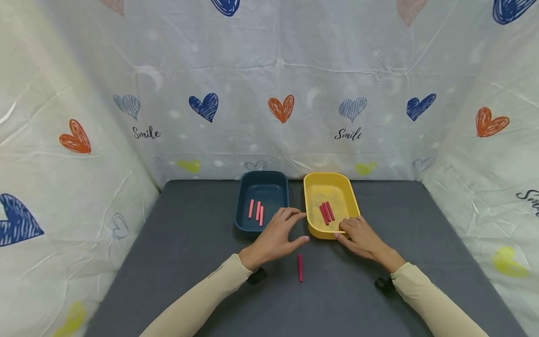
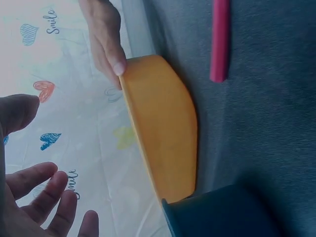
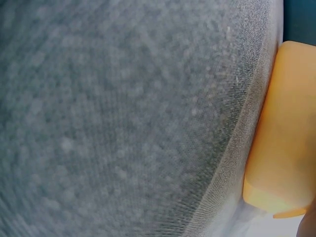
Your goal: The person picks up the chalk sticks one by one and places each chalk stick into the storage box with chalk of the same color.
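Note:
My right hand [image 1: 362, 238] grips the front right rim of a yellow tray [image 1: 310, 206], thumb outside and fingers over the edge. In the left wrist view that thumb lies on the rim of the same tray [image 2: 168, 133]. My left hand [image 1: 275, 236] hovers between the trays with fingers spread and loosely bent, holding nothing. Beside it stands a dark blue tray [image 1: 241, 201] with three light pink sticks [image 1: 258, 213]. Three darker pink-red sticks [image 1: 326, 213] lie inside the yellow tray. Another dark pink stick [image 1: 300, 267] lies on the table in front of the hands.
The dark grey table [image 1: 189, 238] meets a hanging white sheet [image 1: 236, 70] printed with hearts, at the back and both sides. Both trays stand near the table's back edge. Black devices [image 1: 384, 284] are worn under both wrists.

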The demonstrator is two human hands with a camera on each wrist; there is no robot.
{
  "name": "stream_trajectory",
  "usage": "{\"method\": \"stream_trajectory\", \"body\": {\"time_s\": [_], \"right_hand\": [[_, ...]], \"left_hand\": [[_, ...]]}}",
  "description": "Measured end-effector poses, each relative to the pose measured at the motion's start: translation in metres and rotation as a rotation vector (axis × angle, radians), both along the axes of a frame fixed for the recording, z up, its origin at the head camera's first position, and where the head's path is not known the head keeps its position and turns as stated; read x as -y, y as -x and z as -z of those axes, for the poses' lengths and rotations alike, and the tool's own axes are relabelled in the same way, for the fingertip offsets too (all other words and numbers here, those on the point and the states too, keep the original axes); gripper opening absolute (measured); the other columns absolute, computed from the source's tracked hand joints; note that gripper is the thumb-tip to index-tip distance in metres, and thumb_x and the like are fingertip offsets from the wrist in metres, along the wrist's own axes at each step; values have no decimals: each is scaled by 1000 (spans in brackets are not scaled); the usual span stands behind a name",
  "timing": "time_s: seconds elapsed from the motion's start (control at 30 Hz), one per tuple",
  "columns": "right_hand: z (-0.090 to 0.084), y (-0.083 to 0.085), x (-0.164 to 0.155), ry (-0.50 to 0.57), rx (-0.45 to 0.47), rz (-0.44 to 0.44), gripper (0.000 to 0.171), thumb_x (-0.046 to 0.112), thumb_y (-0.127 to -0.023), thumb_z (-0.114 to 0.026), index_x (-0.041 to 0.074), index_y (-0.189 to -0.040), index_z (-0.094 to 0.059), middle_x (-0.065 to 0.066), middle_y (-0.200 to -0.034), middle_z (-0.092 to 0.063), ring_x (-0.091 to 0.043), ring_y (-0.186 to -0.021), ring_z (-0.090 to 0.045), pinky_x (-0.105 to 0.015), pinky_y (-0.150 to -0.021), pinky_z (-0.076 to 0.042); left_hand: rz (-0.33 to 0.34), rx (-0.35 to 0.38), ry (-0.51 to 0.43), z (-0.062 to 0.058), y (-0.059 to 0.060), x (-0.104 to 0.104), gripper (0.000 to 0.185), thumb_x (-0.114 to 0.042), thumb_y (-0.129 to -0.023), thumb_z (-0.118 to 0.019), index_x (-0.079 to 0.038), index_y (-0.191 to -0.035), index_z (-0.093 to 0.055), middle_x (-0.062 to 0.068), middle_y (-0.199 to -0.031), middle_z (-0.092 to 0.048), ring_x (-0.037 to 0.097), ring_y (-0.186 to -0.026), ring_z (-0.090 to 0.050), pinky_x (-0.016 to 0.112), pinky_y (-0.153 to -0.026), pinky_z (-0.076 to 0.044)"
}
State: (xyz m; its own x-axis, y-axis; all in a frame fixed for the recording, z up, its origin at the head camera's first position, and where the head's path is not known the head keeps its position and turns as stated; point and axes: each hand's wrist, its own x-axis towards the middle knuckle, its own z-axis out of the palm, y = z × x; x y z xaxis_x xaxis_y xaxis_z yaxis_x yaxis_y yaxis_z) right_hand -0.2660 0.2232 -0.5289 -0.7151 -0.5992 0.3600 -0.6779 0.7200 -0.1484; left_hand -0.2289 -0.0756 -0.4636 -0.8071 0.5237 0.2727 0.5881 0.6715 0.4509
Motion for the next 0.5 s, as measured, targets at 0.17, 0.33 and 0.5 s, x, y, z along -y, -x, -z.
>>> {"method": "stream_trajectory", "body": {"time_s": [0.17,0.33,0.5], "right_hand": [[1,0,0,-18,38,17,21,38,-98,-58,24,-82,-54,13,-72,-46,-7,-70,-44,-31,-76,-30],[0,0,0,-16,49,14,21,37,-98,-58,24,-83,-54,12,-72,-45,-7,-69,-43,-31,-76,-30],[-2,0,0,-12,48,12,20,35,-98,-59,23,-83,-54,11,-72,-46,-8,-69,-44,-31,-76,-30]], "left_hand": [[3,65,-18,5,-10,6,61,-48,-89,-68,-20,-141,-52,-1,-138,-49,16,-126,-43,42,-105,-46],[9,153,-59,15,-21,11,61,-47,-89,-69,-20,-141,-52,0,-138,-48,17,-126,-43,44,-104,-47],[19,207,-40,31,-31,17,62,-46,-87,-71,-19,-139,-53,-1,-136,-49,17,-124,-44,45,-104,-46]]}}
